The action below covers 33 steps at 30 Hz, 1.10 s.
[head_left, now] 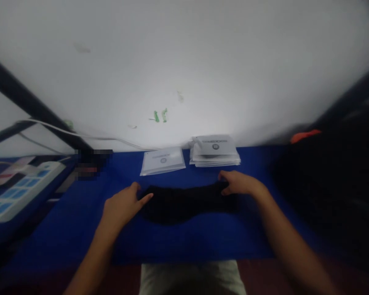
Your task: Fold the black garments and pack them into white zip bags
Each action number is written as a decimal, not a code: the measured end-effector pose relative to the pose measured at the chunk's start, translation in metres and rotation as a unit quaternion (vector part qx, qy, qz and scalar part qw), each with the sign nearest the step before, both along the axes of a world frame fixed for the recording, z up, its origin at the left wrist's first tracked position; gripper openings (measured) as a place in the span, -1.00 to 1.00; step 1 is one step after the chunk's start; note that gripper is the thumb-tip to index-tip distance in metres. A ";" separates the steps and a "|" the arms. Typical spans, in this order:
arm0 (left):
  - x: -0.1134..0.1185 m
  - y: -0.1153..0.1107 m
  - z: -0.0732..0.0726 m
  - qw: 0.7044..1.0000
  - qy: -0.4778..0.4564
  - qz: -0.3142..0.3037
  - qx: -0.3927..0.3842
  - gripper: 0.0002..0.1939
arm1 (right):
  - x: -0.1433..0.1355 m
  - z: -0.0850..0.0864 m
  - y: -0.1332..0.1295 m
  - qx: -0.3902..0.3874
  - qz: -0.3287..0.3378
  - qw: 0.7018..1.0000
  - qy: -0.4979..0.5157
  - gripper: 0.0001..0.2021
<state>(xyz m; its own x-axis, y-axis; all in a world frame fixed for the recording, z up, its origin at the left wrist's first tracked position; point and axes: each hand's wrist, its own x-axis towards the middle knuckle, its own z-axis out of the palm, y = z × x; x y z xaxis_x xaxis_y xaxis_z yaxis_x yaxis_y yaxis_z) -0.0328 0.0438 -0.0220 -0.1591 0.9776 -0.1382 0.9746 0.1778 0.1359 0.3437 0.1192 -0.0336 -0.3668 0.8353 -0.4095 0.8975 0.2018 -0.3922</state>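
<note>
A long piece of black cloth [184, 203] lies across the blue table, wider at its left part and curved along its lower edge. At its left end, my left hand [126, 203] has the thumb over the cloth and the fingers at the edge, closed on it. The upper right corner is pinched by my right hand [237, 182], its thumb on the cloth and fingers bent. Beyond the cloth lie a thin white printed plastic bag [163, 159] and, to its right, a stack of similar white bags [215, 149].
The blue table [184, 246] meets a white wall. A white power strip [24, 188] with blue sockets stands at the left, a white cable [89, 136] running along the wall. A large dark heap [332, 192] with an orange bit [304, 136] fills the right side. Dark posts flank the table.
</note>
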 end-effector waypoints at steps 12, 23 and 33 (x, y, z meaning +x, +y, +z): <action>0.082 0.032 -0.012 0.909 -0.110 -0.399 0.052 -0.83 | -0.049 0.004 -0.031 0.142 0.157 0.977 0.034 -0.37; 0.081 0.063 -0.032 0.955 0.008 -0.228 0.191 -0.56 | -0.032 0.004 -0.009 0.347 -0.059 0.927 -0.130 -0.77; 0.079 0.044 -0.022 0.913 -0.112 -0.393 0.014 -0.74 | -0.038 -0.009 -0.010 0.090 0.114 0.986 0.084 -0.83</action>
